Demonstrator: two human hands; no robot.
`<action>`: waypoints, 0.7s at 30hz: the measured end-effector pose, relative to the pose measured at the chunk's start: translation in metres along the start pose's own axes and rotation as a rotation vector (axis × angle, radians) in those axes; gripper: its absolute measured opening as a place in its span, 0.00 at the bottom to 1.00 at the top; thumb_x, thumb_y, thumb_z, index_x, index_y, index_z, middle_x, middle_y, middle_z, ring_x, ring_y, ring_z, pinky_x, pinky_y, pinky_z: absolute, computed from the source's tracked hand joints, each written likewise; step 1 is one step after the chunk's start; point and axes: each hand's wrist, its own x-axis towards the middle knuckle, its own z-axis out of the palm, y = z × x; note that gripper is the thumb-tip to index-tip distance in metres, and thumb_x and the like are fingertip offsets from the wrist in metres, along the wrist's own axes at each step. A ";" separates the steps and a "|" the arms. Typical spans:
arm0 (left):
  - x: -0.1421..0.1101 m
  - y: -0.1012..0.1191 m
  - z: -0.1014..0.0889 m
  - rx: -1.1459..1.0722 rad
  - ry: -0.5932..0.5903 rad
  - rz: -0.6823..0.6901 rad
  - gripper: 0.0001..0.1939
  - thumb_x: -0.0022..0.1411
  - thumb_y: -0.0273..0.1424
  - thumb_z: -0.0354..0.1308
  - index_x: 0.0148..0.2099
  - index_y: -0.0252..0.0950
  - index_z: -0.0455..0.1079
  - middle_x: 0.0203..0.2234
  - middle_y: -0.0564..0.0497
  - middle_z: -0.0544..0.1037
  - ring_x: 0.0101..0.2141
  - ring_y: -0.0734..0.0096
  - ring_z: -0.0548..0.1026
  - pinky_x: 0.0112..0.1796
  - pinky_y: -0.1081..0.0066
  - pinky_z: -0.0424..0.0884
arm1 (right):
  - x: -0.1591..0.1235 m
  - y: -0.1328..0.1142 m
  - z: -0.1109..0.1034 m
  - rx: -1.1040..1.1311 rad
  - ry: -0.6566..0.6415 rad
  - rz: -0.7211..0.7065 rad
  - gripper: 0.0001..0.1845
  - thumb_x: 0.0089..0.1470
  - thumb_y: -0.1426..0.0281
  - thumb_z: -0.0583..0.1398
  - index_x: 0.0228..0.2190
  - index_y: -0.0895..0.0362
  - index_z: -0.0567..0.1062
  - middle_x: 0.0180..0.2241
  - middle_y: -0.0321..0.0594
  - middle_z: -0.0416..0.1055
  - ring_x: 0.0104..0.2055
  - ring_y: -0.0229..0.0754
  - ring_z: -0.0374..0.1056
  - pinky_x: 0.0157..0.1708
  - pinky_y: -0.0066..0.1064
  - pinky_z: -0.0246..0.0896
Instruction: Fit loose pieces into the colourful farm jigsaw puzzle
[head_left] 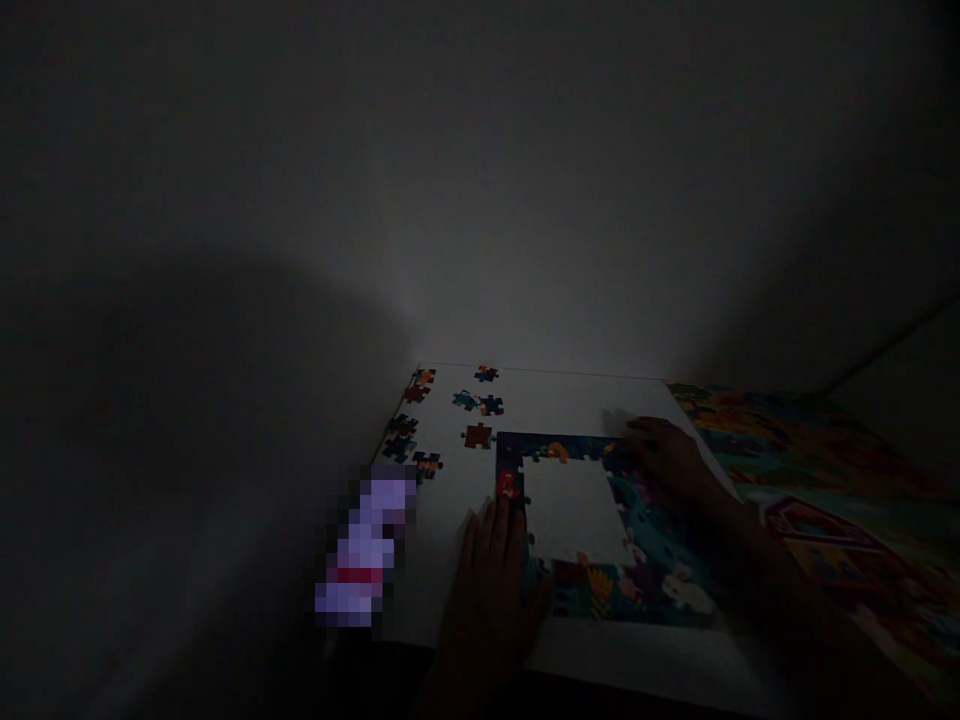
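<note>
Head view, very dim: we look down on a white board [570, 405] with a bright printed sheet [832, 470] just beside its right edge. On the board lies one part-built jigsaw border [645, 590] around a bare white centre. Our two hands rest on that border, the left hand [491, 590] at its left side and the right hand [667, 460] at its upper right. Both lie open and flat, holding nothing we can see, a steady way to keep joined pieces from shifting. About nine loose pieces [477, 435] scatter toward the upper left. One pixelated purple object [365, 545] sits at lower left.
</note>
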 end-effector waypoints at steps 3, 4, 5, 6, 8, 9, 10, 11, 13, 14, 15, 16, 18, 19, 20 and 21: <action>0.001 0.001 0.000 0.001 -0.019 -0.019 0.34 0.70 0.46 0.45 0.70 0.30 0.48 0.67 0.37 0.54 0.66 0.51 0.53 0.60 0.49 0.60 | 0.018 -0.061 0.002 0.073 -0.119 -0.096 0.20 0.60 0.60 0.54 0.49 0.56 0.75 0.52 0.51 0.71 0.53 0.53 0.69 0.54 0.45 0.62; 0.001 0.001 0.000 -0.003 -0.025 -0.022 0.34 0.70 0.46 0.45 0.70 0.30 0.48 0.67 0.37 0.54 0.66 0.51 0.53 0.60 0.49 0.60 | 0.027 -0.085 0.006 0.131 -0.194 -0.142 0.21 0.61 0.60 0.54 0.50 0.56 0.74 0.52 0.50 0.71 0.53 0.51 0.69 0.54 0.43 0.63; 0.001 0.001 0.001 -0.010 -0.029 -0.023 0.34 0.70 0.46 0.45 0.70 0.30 0.48 0.67 0.38 0.54 0.66 0.51 0.53 0.60 0.49 0.60 | 0.037 -0.111 0.011 0.181 -0.261 -0.184 0.21 0.62 0.60 0.54 0.51 0.56 0.73 0.53 0.50 0.71 0.53 0.50 0.69 0.53 0.40 0.63; 0.001 0.001 0.001 -0.018 -0.030 -0.022 0.34 0.70 0.46 0.45 0.70 0.30 0.49 0.67 0.38 0.54 0.66 0.51 0.53 0.60 0.49 0.60 | 0.048 -0.136 0.018 0.212 -0.305 -0.216 0.21 0.62 0.60 0.54 0.52 0.56 0.73 0.53 0.50 0.71 0.54 0.49 0.68 0.54 0.39 0.62; 0.001 0.001 0.002 -0.033 -0.028 -0.025 0.34 0.70 0.46 0.45 0.70 0.31 0.49 0.67 0.38 0.54 0.66 0.51 0.53 0.60 0.49 0.60 | 0.069 -0.183 0.032 0.203 -0.373 -0.270 0.21 0.64 0.59 0.53 0.51 0.58 0.73 0.53 0.52 0.71 0.55 0.51 0.67 0.55 0.40 0.60; 0.001 0.001 0.003 -0.039 -0.024 -0.033 0.34 0.70 0.46 0.46 0.69 0.31 0.50 0.67 0.38 0.54 0.66 0.51 0.53 0.60 0.49 0.60 | 0.079 -0.203 0.039 0.168 -0.409 -0.278 0.20 0.64 0.59 0.52 0.50 0.58 0.73 0.52 0.53 0.71 0.55 0.52 0.68 0.54 0.42 0.60; 0.000 0.001 0.004 -0.044 -0.021 -0.043 0.34 0.70 0.46 0.46 0.69 0.32 0.50 0.67 0.39 0.54 0.66 0.52 0.53 0.60 0.50 0.60 | 0.088 -0.220 0.046 0.117 -0.442 -0.274 0.21 0.65 0.59 0.52 0.50 0.59 0.72 0.52 0.55 0.71 0.55 0.54 0.67 0.54 0.43 0.60; 0.000 0.001 0.004 -0.049 -0.020 -0.054 0.33 0.70 0.46 0.46 0.69 0.32 0.51 0.67 0.40 0.54 0.66 0.53 0.53 0.61 0.50 0.60 | 0.096 -0.234 0.052 0.070 -0.457 -0.255 0.23 0.64 0.58 0.53 0.51 0.60 0.70 0.53 0.56 0.70 0.56 0.56 0.66 0.54 0.45 0.59; 0.000 0.000 0.004 -0.057 -0.028 -0.060 0.33 0.70 0.45 0.46 0.69 0.33 0.50 0.67 0.41 0.54 0.66 0.53 0.53 0.61 0.51 0.60 | 0.106 -0.254 0.062 0.008 -0.469 -0.206 0.25 0.63 0.58 0.54 0.54 0.61 0.67 0.56 0.58 0.67 0.58 0.58 0.63 0.55 0.48 0.57; 0.001 0.000 0.004 -0.059 -0.035 -0.056 0.33 0.70 0.45 0.46 0.70 0.32 0.50 0.67 0.40 0.54 0.66 0.53 0.53 0.61 0.50 0.60 | 0.109 -0.261 0.066 -0.008 -0.470 -0.181 0.24 0.62 0.60 0.55 0.55 0.62 0.66 0.57 0.59 0.66 0.59 0.59 0.62 0.55 0.49 0.56; 0.001 0.000 0.003 -0.058 -0.040 -0.049 0.33 0.70 0.44 0.46 0.69 0.31 0.50 0.67 0.39 0.54 0.66 0.52 0.54 0.61 0.50 0.60 | 0.111 -0.266 0.069 -0.014 -0.469 -0.158 0.23 0.62 0.62 0.56 0.55 0.62 0.66 0.57 0.60 0.65 0.59 0.59 0.61 0.56 0.51 0.55; 0.002 0.001 0.003 -0.058 -0.043 -0.040 0.33 0.70 0.44 0.46 0.69 0.30 0.50 0.67 0.38 0.54 0.66 0.51 0.54 0.60 0.49 0.60 | 0.112 -0.269 0.071 -0.015 -0.469 -0.137 0.22 0.61 0.65 0.56 0.54 0.63 0.66 0.57 0.61 0.65 0.60 0.59 0.61 0.56 0.52 0.53; 0.003 0.001 0.001 -0.057 -0.041 -0.026 0.33 0.70 0.43 0.46 0.69 0.28 0.51 0.67 0.36 0.54 0.65 0.50 0.55 0.60 0.48 0.61 | 0.112 -0.274 0.073 -0.008 -0.474 -0.101 0.21 0.61 0.68 0.56 0.54 0.63 0.66 0.56 0.63 0.65 0.60 0.60 0.61 0.57 0.54 0.52; 0.004 0.001 0.000 -0.057 -0.037 -0.024 0.33 0.70 0.43 0.46 0.69 0.28 0.51 0.66 0.35 0.54 0.65 0.50 0.55 0.60 0.48 0.61 | 0.112 -0.275 0.073 -0.001 -0.482 -0.085 0.21 0.61 0.68 0.56 0.53 0.63 0.66 0.56 0.63 0.65 0.60 0.59 0.61 0.57 0.54 0.51; 0.005 0.001 -0.001 -0.055 -0.030 -0.021 0.32 0.70 0.42 0.46 0.68 0.27 0.52 0.66 0.34 0.55 0.65 0.49 0.56 0.59 0.48 0.61 | 0.113 -0.276 0.072 0.007 -0.492 -0.070 0.21 0.60 0.68 0.56 0.53 0.62 0.67 0.55 0.62 0.66 0.59 0.59 0.62 0.56 0.55 0.52; 0.005 0.001 -0.001 -0.052 -0.021 -0.018 0.32 0.70 0.42 0.46 0.68 0.27 0.52 0.66 0.34 0.55 0.64 0.49 0.57 0.59 0.48 0.61 | 0.113 -0.277 0.071 0.015 -0.504 -0.056 0.21 0.60 0.67 0.57 0.53 0.62 0.67 0.54 0.60 0.68 0.58 0.59 0.62 0.56 0.55 0.52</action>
